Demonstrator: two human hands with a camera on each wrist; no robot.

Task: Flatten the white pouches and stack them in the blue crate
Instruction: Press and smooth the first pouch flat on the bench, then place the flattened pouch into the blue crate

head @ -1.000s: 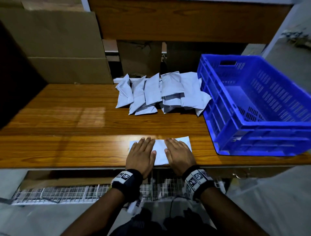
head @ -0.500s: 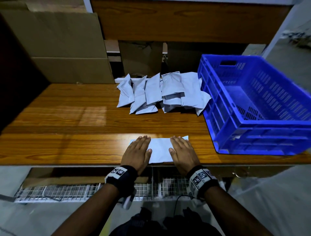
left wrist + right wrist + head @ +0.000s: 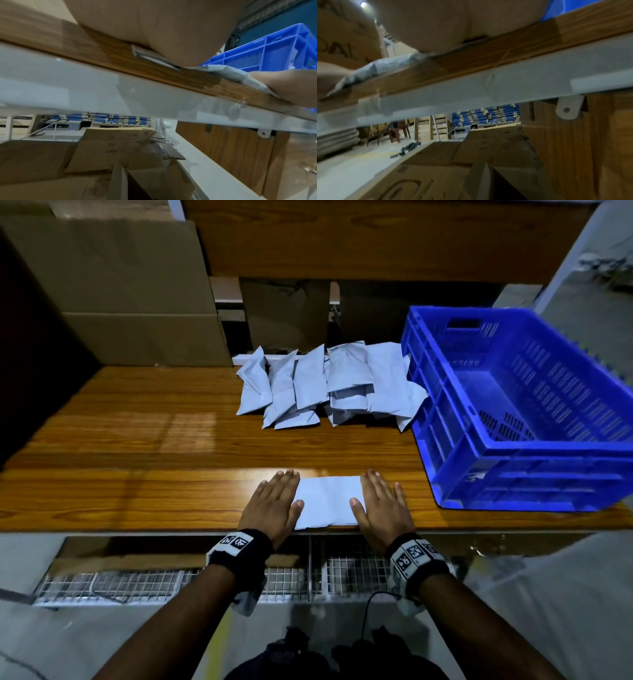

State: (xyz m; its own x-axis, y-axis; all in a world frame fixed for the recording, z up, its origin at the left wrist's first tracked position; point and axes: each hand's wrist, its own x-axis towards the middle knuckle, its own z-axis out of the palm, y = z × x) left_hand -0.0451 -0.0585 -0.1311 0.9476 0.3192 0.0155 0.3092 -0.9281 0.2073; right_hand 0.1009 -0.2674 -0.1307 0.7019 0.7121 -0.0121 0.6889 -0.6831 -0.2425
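Note:
One white pouch (image 3: 327,501) lies flat at the table's front edge. My left hand (image 3: 274,501) presses its left end with straight fingers, and my right hand (image 3: 380,505) presses its right end the same way. The pouch's crinkled edge (image 3: 228,73) shows between both palms in the left wrist view, and its edge (image 3: 373,69) also shows in the right wrist view. A pile of several puffy white pouches (image 3: 329,385) lies at the back of the table. The blue crate (image 3: 513,474) stands to the right, its floor bare.
The wooden table (image 3: 137,467) has open surface to the left of my hands. Cardboard boxes (image 3: 113,289) stand behind it at the back left. A wire mesh shelf (image 3: 164,583) runs below the front edge.
Both hands have slid apart along the pouch, from its middle out to its two ends, leaving its centre uncovered.

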